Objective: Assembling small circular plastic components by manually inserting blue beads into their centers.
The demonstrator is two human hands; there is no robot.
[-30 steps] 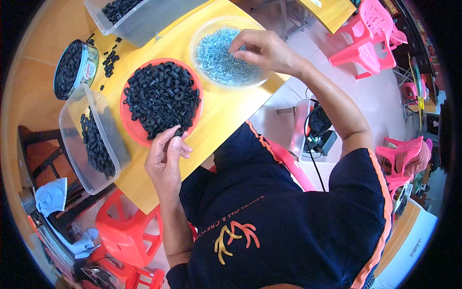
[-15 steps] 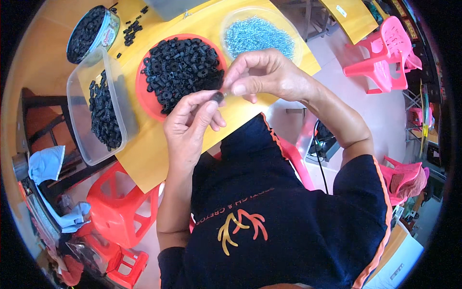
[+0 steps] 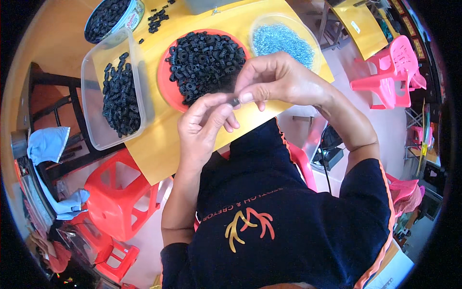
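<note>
Blk piece (image 3: 234,102) pinched btwn L fingers (image 3: 219,113); R fingers (image 3: 256,92) narrow, next to it, contents unclear.

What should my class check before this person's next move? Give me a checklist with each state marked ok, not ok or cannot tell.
1. Black part pinched by the left hand: ok, held at the thumb and fingertips.
2. Right hand up at that part: ok, its fingertips are right beside it.
3. Anything small between the right fingertips: cannot tell, the fingers hide it.
4. Red dish stocked: ok, heaped with black pieces.
5. Round clear tub stocked: ok, bluish pieces inside.
6. All black pieces in containers: not ok, some lie loose on the table.
</note>
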